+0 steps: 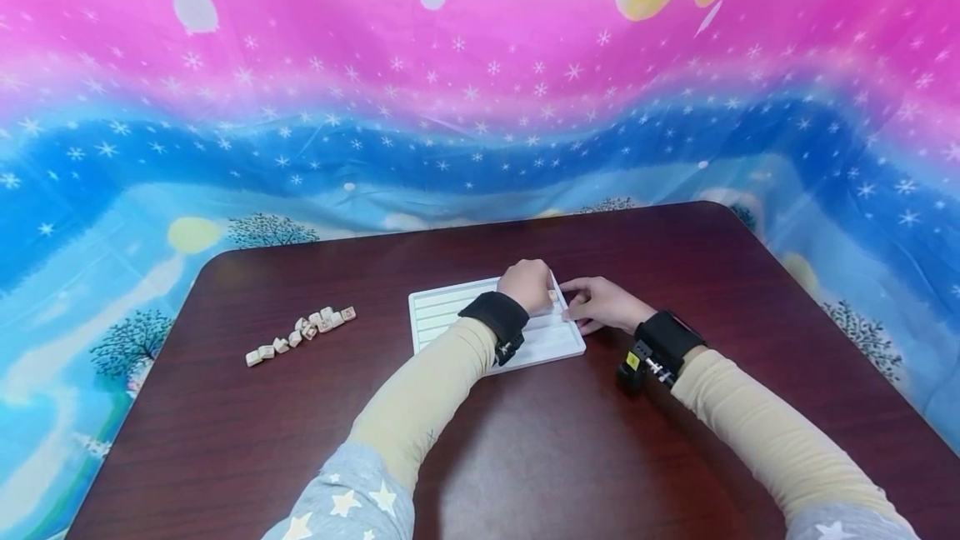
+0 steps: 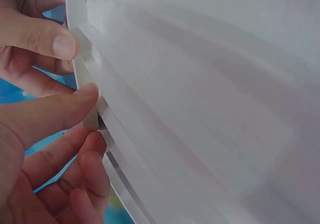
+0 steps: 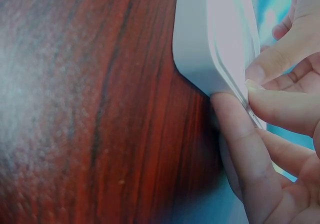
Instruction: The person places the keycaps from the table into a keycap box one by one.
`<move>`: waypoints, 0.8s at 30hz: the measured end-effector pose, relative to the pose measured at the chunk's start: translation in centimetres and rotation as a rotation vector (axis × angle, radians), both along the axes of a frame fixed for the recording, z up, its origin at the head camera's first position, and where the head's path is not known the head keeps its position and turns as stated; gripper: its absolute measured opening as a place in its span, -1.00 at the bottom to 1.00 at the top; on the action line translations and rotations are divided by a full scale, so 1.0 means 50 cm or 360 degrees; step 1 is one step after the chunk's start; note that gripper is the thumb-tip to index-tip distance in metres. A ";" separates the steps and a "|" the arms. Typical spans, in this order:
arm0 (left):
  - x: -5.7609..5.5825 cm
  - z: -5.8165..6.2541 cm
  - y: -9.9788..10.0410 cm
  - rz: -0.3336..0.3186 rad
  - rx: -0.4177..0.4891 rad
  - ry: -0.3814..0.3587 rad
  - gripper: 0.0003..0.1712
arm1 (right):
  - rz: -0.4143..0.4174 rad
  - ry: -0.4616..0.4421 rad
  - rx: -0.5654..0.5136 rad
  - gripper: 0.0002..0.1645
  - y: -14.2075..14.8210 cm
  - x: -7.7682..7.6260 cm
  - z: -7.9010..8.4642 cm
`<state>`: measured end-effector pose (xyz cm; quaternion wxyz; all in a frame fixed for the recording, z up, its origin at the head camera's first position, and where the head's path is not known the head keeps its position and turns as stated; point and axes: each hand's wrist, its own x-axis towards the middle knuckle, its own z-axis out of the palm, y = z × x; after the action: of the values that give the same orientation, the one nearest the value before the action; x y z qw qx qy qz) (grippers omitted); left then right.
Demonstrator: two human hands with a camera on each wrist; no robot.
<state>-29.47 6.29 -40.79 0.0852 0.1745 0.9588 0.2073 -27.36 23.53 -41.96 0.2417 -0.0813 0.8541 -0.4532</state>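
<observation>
A white tray (image 1: 551,344) with long parallel ridges lies on the table in front of the person. My left hand (image 1: 527,286) reaches over it to the far right corner. In the left wrist view, that hand's thumb and fingers pinch a small cream tile (image 2: 90,120) at the tray's edge. My right hand (image 1: 606,304) grips the tray's right side, its thumb (image 3: 267,96) over the rim and a finger along the outer wall. A tan tile (image 1: 552,296) shows beside the left hand in the head view. The fingertips of both hands are close together.
Several small cream tiles (image 1: 296,337) lie in a loose slanting row on the dark wooden table (image 1: 300,440), left of the tray. Some carry markings. A patterned cloth (image 1: 480,107) hangs behind the table's far edge and around its sides.
</observation>
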 end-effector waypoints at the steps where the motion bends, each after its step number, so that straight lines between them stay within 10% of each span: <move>1: 0.001 0.001 -0.002 0.0002 0.0006 -0.0012 -0.79 | 0.0000 -0.0002 0.0003 -0.24 -0.001 0.000 -0.001; 15: 0.016 0.033 -0.098 0.0064 0.0145 0.0037 -0.67 | -0.0008 -0.0053 -0.0017 -0.21 0.003 -0.002 -0.005; 24: 0.026 0.057 -0.171 -0.0157 0.0252 0.0123 -0.68 | -0.0007 -0.0036 0.0002 -0.19 0.003 -0.006 -0.001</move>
<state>-28.17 -2.25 -37.96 0.0441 0.2354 0.9323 0.2711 -27.66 23.67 -42.03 0.2503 -0.0741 0.8519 -0.4540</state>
